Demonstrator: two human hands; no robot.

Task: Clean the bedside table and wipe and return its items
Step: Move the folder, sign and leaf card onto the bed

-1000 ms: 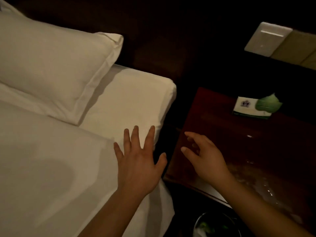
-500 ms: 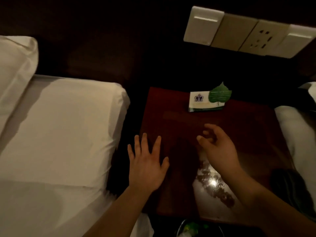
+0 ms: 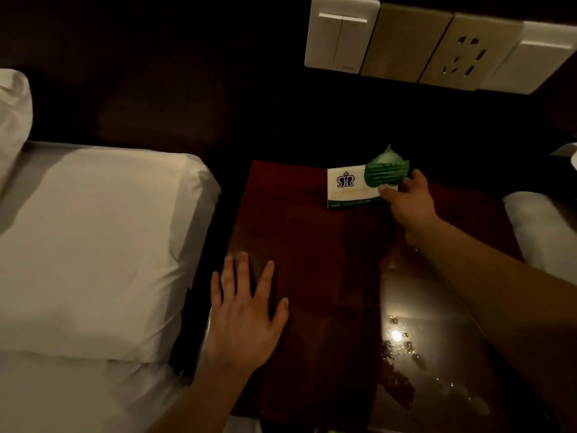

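A dark red wooden bedside table (image 3: 312, 232) stands between two beds. At its back lies a white card (image 3: 346, 189) with a crown emblem, and a green leaf-shaped card (image 3: 385, 171) overlaps its right end. My right hand (image 3: 409, 204) pinches the right end of these cards, thumb on top. My left hand (image 3: 246, 317) rests flat with fingers spread on the table's front left edge. Wet spots and crumbs (image 3: 402, 354) glisten on the front right of the tabletop.
A white bed (image 3: 93, 245) with a pillow (image 3: 12, 114) borders the table on the left. Another white bed (image 3: 543, 226) sits at the right. A switch and socket panel (image 3: 415, 48) is on the dark wall above.
My right hand has reached forward from mid-table and taken hold of the cards. My left hand has moved from the bed onto the table's left edge. The view has swung right.
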